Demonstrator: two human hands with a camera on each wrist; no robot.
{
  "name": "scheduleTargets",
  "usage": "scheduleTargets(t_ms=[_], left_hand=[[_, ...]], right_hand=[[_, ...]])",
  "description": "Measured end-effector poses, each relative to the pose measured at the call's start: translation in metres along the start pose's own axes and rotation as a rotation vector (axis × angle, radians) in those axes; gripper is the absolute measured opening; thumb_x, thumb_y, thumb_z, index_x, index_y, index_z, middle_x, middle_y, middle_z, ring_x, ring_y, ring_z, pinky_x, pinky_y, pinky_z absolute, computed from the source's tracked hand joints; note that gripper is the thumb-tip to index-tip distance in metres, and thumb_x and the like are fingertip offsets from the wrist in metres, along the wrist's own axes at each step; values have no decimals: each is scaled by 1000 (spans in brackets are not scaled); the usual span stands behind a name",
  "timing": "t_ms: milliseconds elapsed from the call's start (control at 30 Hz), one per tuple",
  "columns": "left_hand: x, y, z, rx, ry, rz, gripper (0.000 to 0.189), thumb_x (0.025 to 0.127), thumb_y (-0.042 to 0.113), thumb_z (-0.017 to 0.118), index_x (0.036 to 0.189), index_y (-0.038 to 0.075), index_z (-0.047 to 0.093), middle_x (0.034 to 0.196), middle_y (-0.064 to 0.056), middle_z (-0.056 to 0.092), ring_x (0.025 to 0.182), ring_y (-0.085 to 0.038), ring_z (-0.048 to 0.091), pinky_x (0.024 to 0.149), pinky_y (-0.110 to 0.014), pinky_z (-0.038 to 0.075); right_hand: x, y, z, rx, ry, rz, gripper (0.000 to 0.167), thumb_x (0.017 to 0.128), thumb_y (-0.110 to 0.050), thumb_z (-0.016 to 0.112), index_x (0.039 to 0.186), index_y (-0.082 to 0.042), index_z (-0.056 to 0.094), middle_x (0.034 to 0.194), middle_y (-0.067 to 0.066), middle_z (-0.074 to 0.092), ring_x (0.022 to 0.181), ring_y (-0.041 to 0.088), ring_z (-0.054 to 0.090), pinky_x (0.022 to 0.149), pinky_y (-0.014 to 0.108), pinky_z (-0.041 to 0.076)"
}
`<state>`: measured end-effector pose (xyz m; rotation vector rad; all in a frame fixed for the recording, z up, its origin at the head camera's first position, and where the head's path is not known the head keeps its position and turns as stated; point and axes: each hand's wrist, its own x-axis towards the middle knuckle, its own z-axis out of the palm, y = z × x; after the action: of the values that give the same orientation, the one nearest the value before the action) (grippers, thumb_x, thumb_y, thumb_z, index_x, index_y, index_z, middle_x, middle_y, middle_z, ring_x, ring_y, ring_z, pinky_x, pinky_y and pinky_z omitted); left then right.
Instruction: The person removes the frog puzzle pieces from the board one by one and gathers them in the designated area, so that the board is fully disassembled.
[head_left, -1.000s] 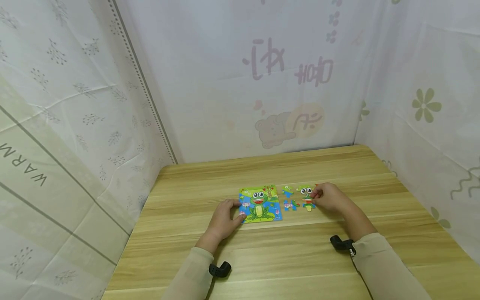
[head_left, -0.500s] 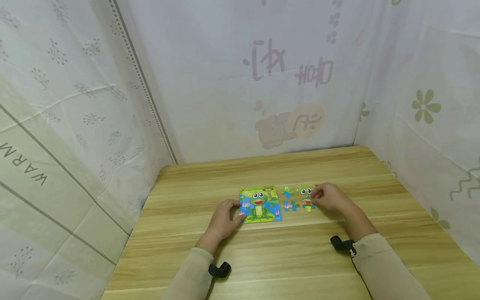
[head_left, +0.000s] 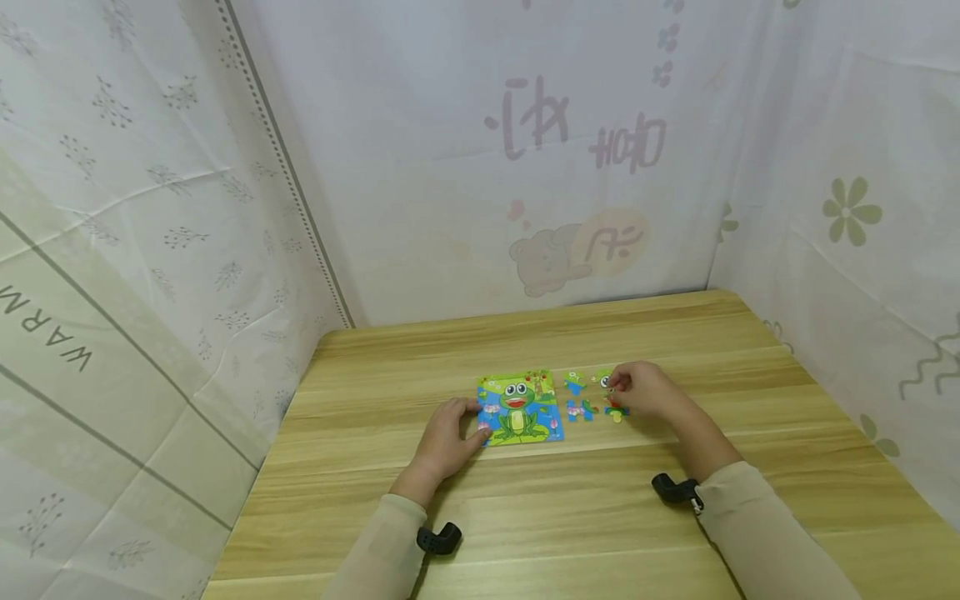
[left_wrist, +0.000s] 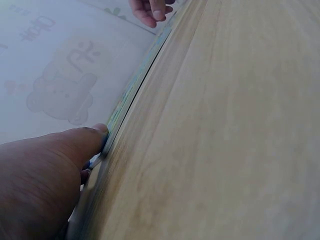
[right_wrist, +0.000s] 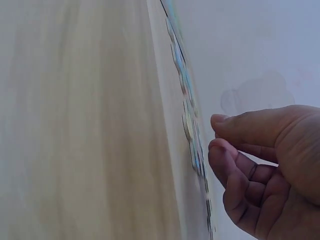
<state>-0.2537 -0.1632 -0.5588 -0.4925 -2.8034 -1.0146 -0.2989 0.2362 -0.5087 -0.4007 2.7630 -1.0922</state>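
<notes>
A square frog-picture puzzle board (head_left: 519,408) lies flat on the table, left of the loose pieces. My left hand (head_left: 447,442) holds it by the left edge; in the left wrist view the thumb (left_wrist: 85,142) lies on that edge. My right hand (head_left: 648,392) is over the right-hand pieces, covering part of them. In the right wrist view, thumb and forefinger are slightly apart with nothing seen between them. Jigsaw pieces lie separated: a green-and-blue piece (head_left: 575,384), a piece with a pink flower (head_left: 580,411), and a frog-belly piece (head_left: 617,415). A frog-eye piece (head_left: 604,382) is partly hidden.
The wooden table (head_left: 525,517) carries the board and pieces near its middle. Printed cloth (head_left: 450,167) hangs behind it and at both sides. A black wrist camera (head_left: 440,540) is worn on the left wrist, another (head_left: 675,490) on the right.
My right hand has shifted a little left over the frog-eye piece, now hiding one of its eyes. The left hand and the board have stayed put.
</notes>
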Motion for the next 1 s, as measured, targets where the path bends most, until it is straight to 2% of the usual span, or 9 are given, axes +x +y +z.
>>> scheduleTargets(t_ms=[300, 533, 800, 1000], left_hand=[[0, -4, 1, 4, 8, 6, 45, 97, 33, 78, 135, 12, 64, 134, -2, 63, 136, -28, 52, 119, -46, 39], [0, -4, 2, 5, 4, 9, 46, 97, 33, 78, 135, 12, 64, 134, -2, 63, 136, -27, 52, 119, -46, 39], [1, -3, 2, 9, 14, 17, 45, 97, 32, 78, 135, 12, 64, 135, -2, 63, 136, -27, 52, 119, -46, 39], [0, -3, 2, 12, 9, 9, 46, 97, 33, 79, 135, 13, 64, 135, -2, 63, 136, -27, 52, 119, -46, 39]], right_hand=[[10, -16, 15, 5, -31, -46, 8, 97, -7, 74, 104, -3, 73, 87, 1, 68, 80, 17, 62, 73, 34, 56], [21, -31, 30, -21, -60, -58, 12, 95, -12, 79, 104, -7, 74, 87, -1, 67, 81, 16, 62, 73, 34, 56], [29, -47, 45, -26, -91, -65, 17, 94, -10, 79, 110, -5, 74, 90, -2, 67, 84, 15, 62, 79, 34, 57], [33, -61, 53, -57, -104, -88, 27, 92, -10, 81, 117, -3, 74, 90, -3, 66, 84, 15, 60, 80, 36, 55]])
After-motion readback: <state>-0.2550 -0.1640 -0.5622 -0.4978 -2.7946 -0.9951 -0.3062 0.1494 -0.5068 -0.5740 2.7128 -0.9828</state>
